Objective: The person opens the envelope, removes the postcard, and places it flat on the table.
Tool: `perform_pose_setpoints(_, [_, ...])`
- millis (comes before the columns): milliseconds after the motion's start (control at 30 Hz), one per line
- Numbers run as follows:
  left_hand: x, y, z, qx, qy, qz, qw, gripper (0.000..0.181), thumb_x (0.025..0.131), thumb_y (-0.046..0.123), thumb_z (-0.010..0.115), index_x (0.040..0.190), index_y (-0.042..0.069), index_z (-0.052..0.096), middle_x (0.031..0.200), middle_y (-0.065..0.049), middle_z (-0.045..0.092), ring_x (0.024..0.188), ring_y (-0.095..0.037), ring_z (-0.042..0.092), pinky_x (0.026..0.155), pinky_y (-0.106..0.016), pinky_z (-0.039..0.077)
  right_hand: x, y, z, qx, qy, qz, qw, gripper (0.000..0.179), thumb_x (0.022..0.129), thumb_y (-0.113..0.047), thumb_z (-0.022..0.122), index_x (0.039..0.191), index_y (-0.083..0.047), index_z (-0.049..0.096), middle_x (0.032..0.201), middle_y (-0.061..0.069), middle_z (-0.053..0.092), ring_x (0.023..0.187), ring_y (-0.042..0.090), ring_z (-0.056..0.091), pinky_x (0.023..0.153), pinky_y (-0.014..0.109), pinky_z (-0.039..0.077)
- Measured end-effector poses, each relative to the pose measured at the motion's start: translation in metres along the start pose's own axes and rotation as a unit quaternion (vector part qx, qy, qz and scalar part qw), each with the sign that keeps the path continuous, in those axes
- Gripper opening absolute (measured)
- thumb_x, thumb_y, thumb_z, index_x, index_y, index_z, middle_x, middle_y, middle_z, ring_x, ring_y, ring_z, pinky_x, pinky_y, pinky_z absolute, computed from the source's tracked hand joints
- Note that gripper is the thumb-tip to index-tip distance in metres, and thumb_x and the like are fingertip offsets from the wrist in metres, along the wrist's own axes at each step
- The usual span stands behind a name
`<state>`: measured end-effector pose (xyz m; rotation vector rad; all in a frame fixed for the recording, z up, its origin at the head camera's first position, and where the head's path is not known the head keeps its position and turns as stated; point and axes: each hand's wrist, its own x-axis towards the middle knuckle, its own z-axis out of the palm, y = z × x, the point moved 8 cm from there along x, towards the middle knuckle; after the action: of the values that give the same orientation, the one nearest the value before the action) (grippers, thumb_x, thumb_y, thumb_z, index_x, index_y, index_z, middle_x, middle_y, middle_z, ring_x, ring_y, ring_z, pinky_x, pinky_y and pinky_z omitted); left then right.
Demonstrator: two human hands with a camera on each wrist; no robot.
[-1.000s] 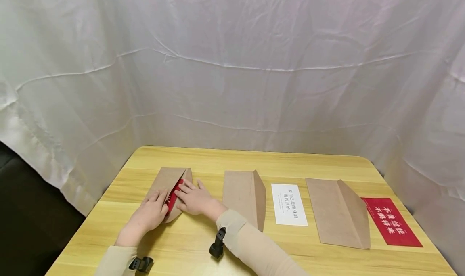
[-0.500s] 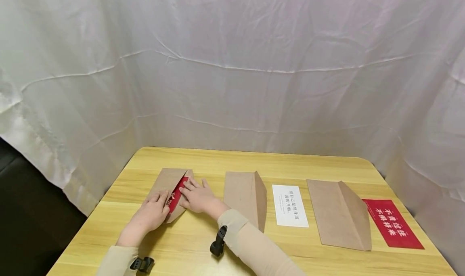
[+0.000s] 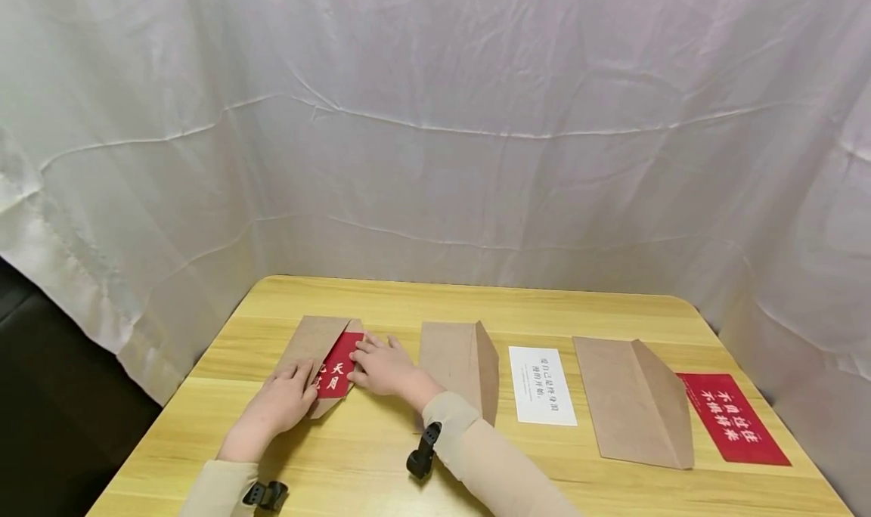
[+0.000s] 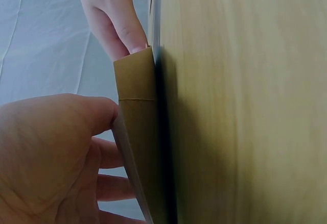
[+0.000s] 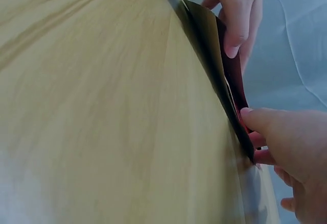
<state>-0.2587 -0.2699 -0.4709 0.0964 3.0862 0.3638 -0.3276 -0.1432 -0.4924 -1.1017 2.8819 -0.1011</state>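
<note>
At the left of the table in the head view lies a brown paper envelope (image 3: 316,337), its flap opened to the right. A red card (image 3: 333,377) with white characters sticks partly out of its opening. My left hand (image 3: 282,396) rests on the envelope body, fingers extended over the paper. My right hand (image 3: 386,366) has its fingertips on the card's right edge, fingers spread and fairly straight. In the left wrist view the envelope (image 4: 138,112) is seen edge-on beside the left thumb. The right wrist view shows the right hand (image 5: 296,147) with fingertips at the flap and card.
To the right stand out a second brown envelope (image 3: 445,347), a white card (image 3: 542,385) with printed text, a third envelope (image 3: 612,396) and another red card (image 3: 738,419) partly tucked beside it. Pale curtains (image 3: 435,162) hang around the yellow wooden table (image 3: 381,464).
The red card has slid rightward out of the envelope, so more of its white characters show. My right hand has moved right along with it. My left hand stays on the envelope.
</note>
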Motion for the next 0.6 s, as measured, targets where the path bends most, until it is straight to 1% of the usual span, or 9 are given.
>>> perform_pose_setpoints(233, [0.0, 0.001, -0.002, 0.006, -0.001, -0.003, 1.0, 0.054, 0.098, 0.023, 0.047, 0.141, -0.01, 0.042, 0.141, -0.036, 0.043, 0.132, -0.052, 0.042, 0.11, -0.062, 0.032, -0.004, 0.004, -0.01, 0.028, 0.028, -0.002, 0.9992, 0.042, 0.1, -0.047, 0.047, 0.131, -0.023, 0.06, 0.147, -0.003, 0.051, 0.149, 0.02, 0.029, 0.119, 0.054, 0.025])
perform_pose_setpoints(333, [-0.001, 0.002, -0.003, 0.003, -0.006, -0.004, 1.0, 0.054, 0.098, 0.023, 0.046, 0.141, -0.009, 0.042, 0.142, -0.035, 0.043, 0.132, -0.052, 0.041, 0.11, -0.062, 0.032, 0.001, 0.004, -0.01, 0.022, 0.046, 0.004, 0.9987, 0.037, 0.099, -0.047, 0.048, 0.121, -0.023, 0.064, 0.142, -0.003, 0.056, 0.146, 0.021, 0.035, 0.117, 0.052, 0.029])
perform_pose_setpoints(400, [-0.002, 0.002, -0.003, 0.001, -0.006, -0.004, 1.0, 0.053, 0.098, 0.023, 0.046, 0.141, -0.009, 0.042, 0.142, -0.036, 0.043, 0.132, -0.053, 0.041, 0.11, -0.062, 0.031, 0.005, 0.002, -0.011, 0.01, 0.059, 0.011, 0.9982, 0.036, 0.099, -0.048, 0.049, 0.119, -0.022, 0.064, 0.139, -0.002, 0.058, 0.142, 0.021, 0.04, 0.115, 0.05, 0.034])
perform_pose_setpoints(467, [-0.002, 0.003, -0.003, 0.0, -0.005, -0.002, 1.0, 0.053, 0.098, 0.023, 0.046, 0.14, -0.01, 0.043, 0.141, -0.036, 0.043, 0.131, -0.053, 0.041, 0.11, -0.063, 0.031, 0.009, 0.001, -0.012, 0.0, 0.07, 0.021, 0.9974, 0.037, 0.099, -0.048, 0.049, 0.121, -0.021, 0.062, 0.138, 0.0, 0.058, 0.137, 0.021, 0.046, 0.112, 0.046, 0.038])
perform_pose_setpoints(600, [-0.002, 0.003, -0.004, 0.002, -0.003, 0.002, 1.0, 0.052, 0.098, 0.023, 0.046, 0.139, -0.01, 0.043, 0.14, -0.037, 0.044, 0.13, -0.054, 0.042, 0.109, -0.063, 0.032, 0.016, 0.0, -0.011, -0.008, 0.074, 0.05, 0.996, 0.048, 0.099, -0.048, 0.048, 0.137, -0.018, 0.054, 0.142, 0.004, 0.054, 0.132, 0.021, 0.05, 0.108, 0.042, 0.043])
